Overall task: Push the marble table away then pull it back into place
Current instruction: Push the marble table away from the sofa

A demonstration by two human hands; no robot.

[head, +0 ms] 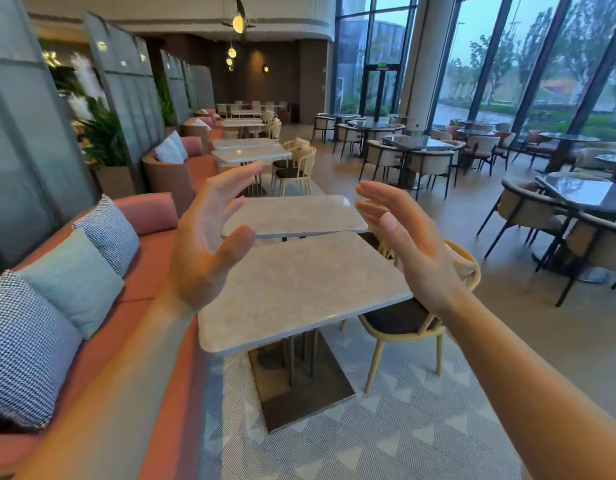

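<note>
Left hand (204, 251), right hand (408, 244) raised, grip released, above marble table (292, 289); restaurant hall.

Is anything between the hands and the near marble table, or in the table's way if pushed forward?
Nothing visible lies between either open hand, left or right, and the marble table. Ahead, a second table stands close behind its far edge, and a chair is tucked against its right side.

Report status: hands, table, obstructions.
Left hand and right hand open, raised, not touching. Marble table untouched. Chair tucked at its right; second table just beyond.
</note>
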